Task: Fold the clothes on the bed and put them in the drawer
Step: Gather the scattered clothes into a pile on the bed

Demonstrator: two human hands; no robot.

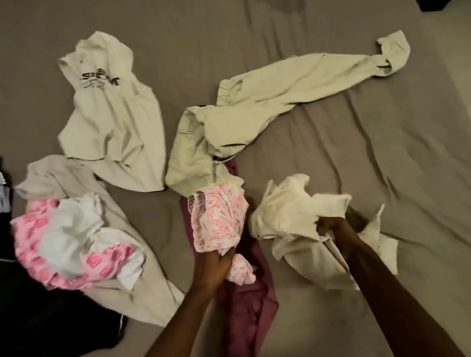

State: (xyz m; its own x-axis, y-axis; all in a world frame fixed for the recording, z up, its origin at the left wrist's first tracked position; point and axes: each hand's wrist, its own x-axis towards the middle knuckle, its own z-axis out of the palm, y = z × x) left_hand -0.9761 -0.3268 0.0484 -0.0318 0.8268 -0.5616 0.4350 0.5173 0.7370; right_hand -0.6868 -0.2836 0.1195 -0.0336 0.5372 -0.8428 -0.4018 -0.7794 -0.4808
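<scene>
While left hand (214, 265) grips pink garment (218, 220), right hand (333, 225) clutches cream garment (293, 203).

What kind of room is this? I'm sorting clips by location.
Most likely a bedroom. A wide bed with a creased brown sheet fills the view, loose clothes such as a cream printed top and cream trousers lie on it, and pale floor shows at the right.

bed (342, 141): taupe sheet; on it: pale hoodie (111, 119); pale trousers (277, 90); black garment (22, 308)
</scene>
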